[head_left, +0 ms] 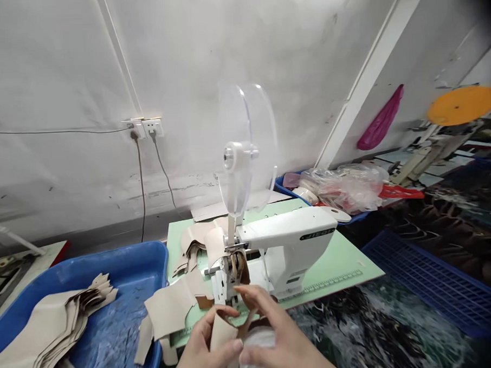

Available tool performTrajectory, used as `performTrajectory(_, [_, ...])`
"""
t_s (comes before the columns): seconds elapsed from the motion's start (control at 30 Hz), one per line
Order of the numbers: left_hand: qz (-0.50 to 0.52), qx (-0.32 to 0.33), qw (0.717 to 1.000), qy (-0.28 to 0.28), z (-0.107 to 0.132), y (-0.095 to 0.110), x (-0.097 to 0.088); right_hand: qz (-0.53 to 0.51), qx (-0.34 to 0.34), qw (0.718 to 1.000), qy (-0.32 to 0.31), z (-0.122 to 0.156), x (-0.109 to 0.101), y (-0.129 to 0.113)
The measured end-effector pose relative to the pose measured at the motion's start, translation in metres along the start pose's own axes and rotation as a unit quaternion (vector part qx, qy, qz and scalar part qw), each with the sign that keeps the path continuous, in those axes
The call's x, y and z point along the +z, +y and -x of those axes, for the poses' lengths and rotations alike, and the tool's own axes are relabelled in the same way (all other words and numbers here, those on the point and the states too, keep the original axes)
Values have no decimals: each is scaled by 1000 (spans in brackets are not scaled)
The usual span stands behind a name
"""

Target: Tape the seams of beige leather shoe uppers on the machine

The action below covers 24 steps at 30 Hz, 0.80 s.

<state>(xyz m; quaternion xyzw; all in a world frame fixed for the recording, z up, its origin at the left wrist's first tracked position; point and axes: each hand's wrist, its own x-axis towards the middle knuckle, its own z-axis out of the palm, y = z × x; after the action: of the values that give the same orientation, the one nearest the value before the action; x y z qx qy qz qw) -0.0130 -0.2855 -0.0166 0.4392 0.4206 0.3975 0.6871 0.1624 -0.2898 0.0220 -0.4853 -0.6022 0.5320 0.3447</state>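
Observation:
My left hand (204,348) pinches a beige leather piece (221,332) between thumb and fingers, holding it up to the front of a white sewing machine (288,242). My right hand (272,334) is beside it, fingers curled around the same piece near the machine's feed head (229,277). A clear plastic reel (246,146) stands on top of the machine. More beige cut pieces (169,306) lie just left of the machine on the green table (338,266).
A blue tub (131,265) at the left holds a stack of beige pieces (64,327). A blue crate (432,279) sits at the right, plastic bags (343,185) behind the machine. Two cables hang from wall sockets (143,126).

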Motion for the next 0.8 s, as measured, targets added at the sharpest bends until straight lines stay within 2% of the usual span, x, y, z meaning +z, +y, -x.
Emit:
performTrajectory(0.07, [17, 28, 999, 7, -9, 4, -1, 9, -3, 1000, -18, -8, -5, 1])
performTrajectory(0.13, [6, 40, 997, 69, -20, 10, -1, 6, 10, 1000, -9, -17, -10, 6])
performTrajectory(0.23, [-39, 25, 987, 155, -37, 23, 0, 9, 23, 999, 37, -29, -26, 15])
performTrajectory(0.33, [-62, 32, 987, 145, -53, 34, -1, -37, 4, 998, 42, -44, -45, 22])
performTrajectory(0.43, [-88, 40, 985, 144, -65, 37, -6, -138, 27, 989, 43, -61, -55, 27])
performTrajectory(0.53, [-146, 59, 971, 181, -70, 32, -10, -209, 58, 975, 44, -76, -55, 30])
performTrajectory(0.63, [-187, 70, 957, 212, -70, 26, -12, -230, 48, 971, 54, -81, -53, 31])
performTrajectory(0.8, [-198, 68, 951, 227, -73, 28, -10, -283, 52, 955, 75, -85, -52, 41])
